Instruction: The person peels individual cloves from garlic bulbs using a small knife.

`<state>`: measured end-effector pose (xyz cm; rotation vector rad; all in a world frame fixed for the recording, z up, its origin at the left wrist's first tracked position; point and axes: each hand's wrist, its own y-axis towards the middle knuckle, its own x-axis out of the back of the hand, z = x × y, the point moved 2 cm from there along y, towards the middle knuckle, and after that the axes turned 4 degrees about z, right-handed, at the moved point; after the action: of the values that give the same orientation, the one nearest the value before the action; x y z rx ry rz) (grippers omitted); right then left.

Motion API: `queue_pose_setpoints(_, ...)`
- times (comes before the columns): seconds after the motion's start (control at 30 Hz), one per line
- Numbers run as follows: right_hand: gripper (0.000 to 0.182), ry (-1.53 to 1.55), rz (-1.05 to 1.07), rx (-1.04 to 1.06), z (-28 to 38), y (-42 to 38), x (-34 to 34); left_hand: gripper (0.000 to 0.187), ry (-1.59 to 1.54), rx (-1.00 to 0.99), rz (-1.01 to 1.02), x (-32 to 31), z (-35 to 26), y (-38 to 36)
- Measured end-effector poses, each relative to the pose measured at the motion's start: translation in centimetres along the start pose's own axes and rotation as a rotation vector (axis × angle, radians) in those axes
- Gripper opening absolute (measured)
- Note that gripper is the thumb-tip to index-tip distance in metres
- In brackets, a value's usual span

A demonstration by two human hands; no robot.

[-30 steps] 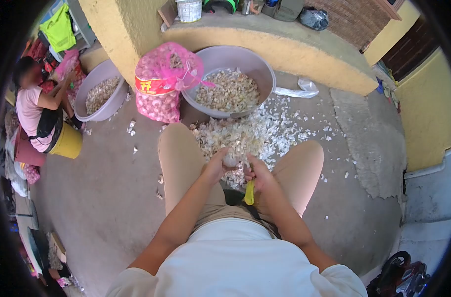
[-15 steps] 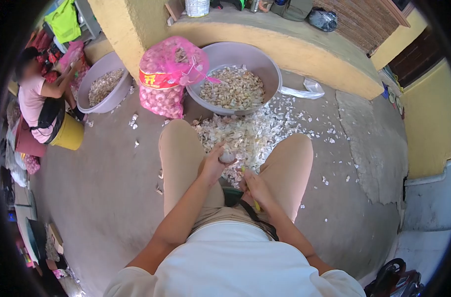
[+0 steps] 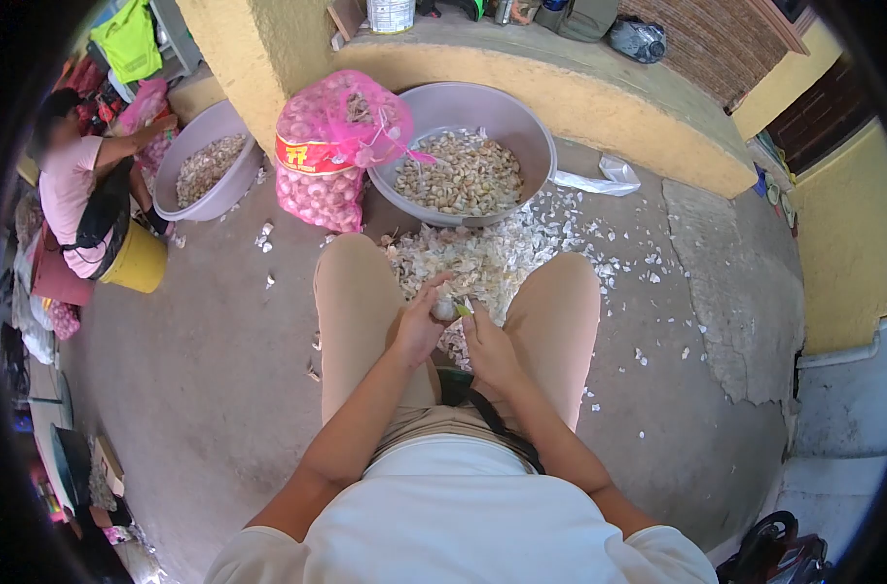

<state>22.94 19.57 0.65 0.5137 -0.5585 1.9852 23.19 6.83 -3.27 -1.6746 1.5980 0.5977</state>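
Observation:
My left hand [image 3: 420, 329] is closed around a whitish garlic bulb [image 3: 444, 310], held between my knees. Pressed up close on the bulb's right side is my right hand [image 3: 490, 350], gripping a small yellow-green knife [image 3: 463, 310]; most of the knife is hidden by the fingers. Beneath both hands, papery garlic skins [image 3: 472, 258] are heaped on the floor. Past the skins stands a wide grey basin [image 3: 545, 161] holding many loose garlic cloves [image 3: 463, 175].
A pink mesh sack of garlic [image 3: 317, 195] leans beside the basin. At the left, another person [image 3: 73, 185] sits on a yellow bucket [image 3: 137, 261] near a second basin [image 3: 244, 180]. A yellow-edged concrete ledge [image 3: 618, 127] runs along the back.
My right hand has come up and left with the knife, from beside my right thigh to the garlic bulb. My right knee has shifted slightly inward. The other person's arm has reached forward.

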Motion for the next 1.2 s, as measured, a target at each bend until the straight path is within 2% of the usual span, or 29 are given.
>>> queue_pose_setpoints(0.17, 0.042, -0.153, 0.018, -0.020, 1.6, 0.0, 0.5, 0.032, 0.008, -0.016, -0.026, -0.1, -0.1, -0.1)
queue_pose_setpoints(0.27, 0.046, -0.071, 0.051, -0.090, 1.7, 0.5, 0.7, 0.029, 0.029, -0.027, -0.021, -0.6, -0.5, -0.7)
queue_pose_setpoints(0.37, 0.048, 0.195, -0.065, 0.231, -4.3, 2.4, -2.8, 0.029, 0.122, -0.048, -0.036, -1.3, -1.1, -1.1)
queue_pose_setpoints(0.47, 0.048, 0.620, 0.198, -0.171, -0.2, 1.4, -0.2, 0.029, 0.338, -0.070, -0.082, -0.2, -0.5, -0.8)
queue_pose_setpoints(0.57, 0.048, 0.782, 0.157, -0.199, 0.1, 1.2, -0.2, 0.030, 0.476, -0.124, -0.100, 1.1, 0.5, -0.4)
queue_pose_setpoints(0.67, 0.047, 0.803, 0.195, -0.177, -0.2, 1.1, -0.3, 0.029, 0.418, -0.095, -0.121, 0.0, 0.0, -0.9)
queue_pose_setpoints(0.73, 0.041, 0.659, 0.112, -0.150, -0.5, 1.2, -0.7, 0.029, 0.424, -0.124, -0.139, 0.0, 0.2, -0.7)
queue_pose_setpoints(0.83, 0.027, 0.496, 0.024, -0.125, -0.2, 1.0, -1.0, 0.031, 0.882, -0.404, -0.204, 0.5, 0.4, -0.4)
queue_pose_setpoints(0.93, 0.025, 0.236, -0.050, -0.067, -0.4, 0.7, -1.5, 0.032, 1.009, -0.454, -0.319, 0.7, 0.6, -0.3)
queue_pose_setpoints(1.07, 0.028, -0.055, -0.021, -0.109, 0.9, 0.2, -0.7, 0.032, 1.082, -0.351, -0.389, 0.0, -0.2, -0.8)
queue_pose_setpoints(1.2, 0.026, -0.157, -0.074, -0.034, 0.6, 0.0, -0.9, 0.035, 1.120, -0.245, -0.411, 0.4, -0.2, -0.7)
